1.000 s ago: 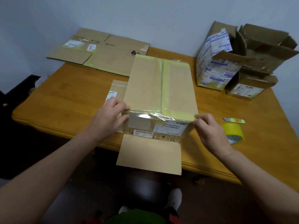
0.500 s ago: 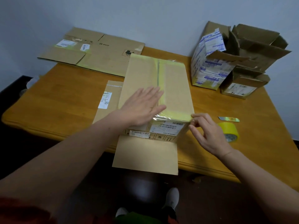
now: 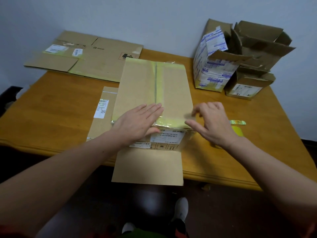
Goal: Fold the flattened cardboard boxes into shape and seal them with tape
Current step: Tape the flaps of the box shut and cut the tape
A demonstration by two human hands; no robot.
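Our left hand [image 3: 137, 122] lies flat on the cardboard box [image 3: 137, 79], its tape seam [image 3: 155, 83] running away from us; our right hand [image 3: 212, 124] is blurred alongside, grip unclear.

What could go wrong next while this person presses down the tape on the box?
The tape at the box front edge looks wrinkled, so it may bond poorly under the left hand. The open flap overhangs the table edge; pressing might shift the box. The right hand could knock the tape roll.
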